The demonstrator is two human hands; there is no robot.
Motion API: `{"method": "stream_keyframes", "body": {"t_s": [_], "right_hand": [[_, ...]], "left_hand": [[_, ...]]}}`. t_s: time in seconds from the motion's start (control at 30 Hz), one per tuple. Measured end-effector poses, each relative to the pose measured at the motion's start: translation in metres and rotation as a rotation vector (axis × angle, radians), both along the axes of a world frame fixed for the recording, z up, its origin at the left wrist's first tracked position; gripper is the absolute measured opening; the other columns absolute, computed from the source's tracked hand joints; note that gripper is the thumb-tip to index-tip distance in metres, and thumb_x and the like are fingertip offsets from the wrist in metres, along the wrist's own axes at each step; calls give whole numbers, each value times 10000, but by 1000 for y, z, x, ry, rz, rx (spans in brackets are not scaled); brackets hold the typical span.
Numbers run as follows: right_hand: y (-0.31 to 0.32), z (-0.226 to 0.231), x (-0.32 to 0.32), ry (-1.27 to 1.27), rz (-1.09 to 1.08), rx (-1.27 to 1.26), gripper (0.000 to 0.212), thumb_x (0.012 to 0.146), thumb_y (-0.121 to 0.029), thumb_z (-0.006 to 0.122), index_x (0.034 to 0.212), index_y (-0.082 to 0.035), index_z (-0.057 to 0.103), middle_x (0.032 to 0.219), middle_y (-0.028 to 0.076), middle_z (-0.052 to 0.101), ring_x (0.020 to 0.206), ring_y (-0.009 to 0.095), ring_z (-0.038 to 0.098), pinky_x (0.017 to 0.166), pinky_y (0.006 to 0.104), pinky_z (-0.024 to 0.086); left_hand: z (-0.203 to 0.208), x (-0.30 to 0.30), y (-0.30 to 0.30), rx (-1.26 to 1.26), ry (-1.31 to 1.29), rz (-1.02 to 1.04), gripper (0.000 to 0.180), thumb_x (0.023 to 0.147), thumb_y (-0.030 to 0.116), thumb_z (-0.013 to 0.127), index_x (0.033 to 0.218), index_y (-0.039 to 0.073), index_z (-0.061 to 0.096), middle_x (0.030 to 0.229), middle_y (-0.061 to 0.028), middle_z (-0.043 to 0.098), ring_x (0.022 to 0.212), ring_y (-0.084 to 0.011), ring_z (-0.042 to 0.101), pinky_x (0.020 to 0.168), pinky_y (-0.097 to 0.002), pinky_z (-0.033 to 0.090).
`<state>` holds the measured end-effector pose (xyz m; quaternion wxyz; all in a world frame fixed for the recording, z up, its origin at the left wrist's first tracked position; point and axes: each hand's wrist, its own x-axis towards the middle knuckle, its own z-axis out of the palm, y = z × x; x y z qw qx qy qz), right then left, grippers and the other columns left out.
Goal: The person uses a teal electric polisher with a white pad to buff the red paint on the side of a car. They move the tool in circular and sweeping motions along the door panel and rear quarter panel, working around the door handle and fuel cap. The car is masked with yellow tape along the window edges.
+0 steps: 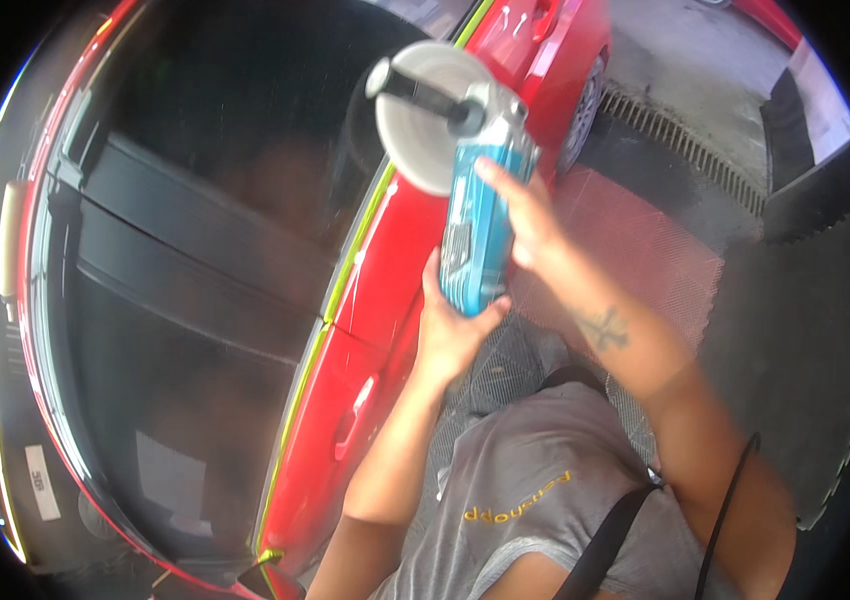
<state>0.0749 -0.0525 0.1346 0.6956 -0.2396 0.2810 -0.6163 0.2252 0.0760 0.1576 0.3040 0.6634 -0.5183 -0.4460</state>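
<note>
A teal polisher with a grey metal head is held up beside a red car. My left hand is closed round the rear end of its body. Higher up, my right hand grips the body near the head, fingers partly hidden behind it. The whitish round pad sits on the side toward the car, overlapping the dark window glass; whether it touches cannot be told. A black side handle with a pale end sticks out to the left, held by neither hand.
Yellow-green tape runs along the window edge above the red door and its handle. A wheel shows at the far end. Red floor tiles, dark mats and a drain grate lie at right. A black cord hangs by my right arm.
</note>
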Motion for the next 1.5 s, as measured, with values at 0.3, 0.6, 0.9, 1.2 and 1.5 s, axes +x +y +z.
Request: {"method": "stream_keyframes", "body": {"t_s": [0.3, 0.6, 0.9, 1.2, 1.5], "right_hand": [[99, -4, 69, -76, 68, 33, 450, 945, -240, 860, 1299, -56, 652, 1110, 53, 723, 992, 160, 718, 903, 374, 608], [266, -13, 196, -202, 162, 121, 522, 955, -157, 844, 1388, -49, 573, 1257, 75, 665, 1191, 187, 664, 1058, 411, 564], [341, -19, 250, -415, 547, 124, 512, 952, -235, 867, 1375, -84, 619, 1284, 48, 666, 1254, 186, 616, 1111, 433, 500], [308, -79, 215, -562, 437, 223, 575, 976, -345, 845, 1431, -97, 596, 1316, 56, 714, 1256, 211, 679, 1102, 453, 545], [323, -48, 234, -427, 595, 113, 609, 896, -371, 924, 1369, -121, 633, 1176, -3, 683, 1137, 140, 629, 963, 367, 531]], "left_hand": [[-6, 66, 101, -21, -135, 29, 1153, 786, 293, 970, 1648, 38, 248, 1437, -273, 642, 1341, -358, 655, 1124, -465, 526], [19, 189, 266, 132, -266, 92, 1068, 769, 257, 985, 1581, 16, 334, 1384, -239, 654, 1277, -328, 669, 1099, -457, 529], [67, 251, 338, 96, -506, 58, 1019, 766, 201, 968, 1564, 37, 356, 1217, -234, 745, 1108, -327, 755, 997, -457, 588], [61, 206, 276, 144, -650, -102, 1092, 779, 309, 980, 1624, 135, 310, 1096, -286, 782, 994, -444, 795, 881, -520, 636], [76, 222, 318, 84, -655, -18, 1118, 763, 273, 995, 1619, 88, 300, 1192, -296, 758, 1117, -429, 773, 954, -509, 617]]}}
